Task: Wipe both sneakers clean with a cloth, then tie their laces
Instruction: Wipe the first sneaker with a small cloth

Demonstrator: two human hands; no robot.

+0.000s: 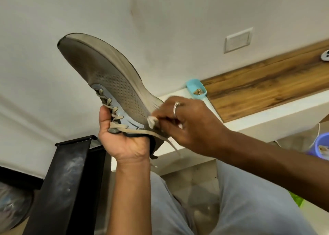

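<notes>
I see soft, even indoor light. The pale wall [178,12] above the fingers [160,118] is bright; the corner below and left of them falls dark. Motion blur smears the fingers and the cloth [151,123] they pinch. Straight lines bow far out from the fingers.

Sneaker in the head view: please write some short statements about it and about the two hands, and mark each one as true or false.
1. The left hand grips the sneaker from below, at its laced part. True.
2. The right hand holds nothing. False: it pinches a small white cloth against the sneaker's side, near the heel.
3. The laces are tied in a bow. False: they are untied, and a loose end hangs down by the heel.
4. A ring is on one finger of the right hand. True.
5. The sneaker stands on the wooden shelf. False: it is held up in the air, in front of the shelf.
</notes>
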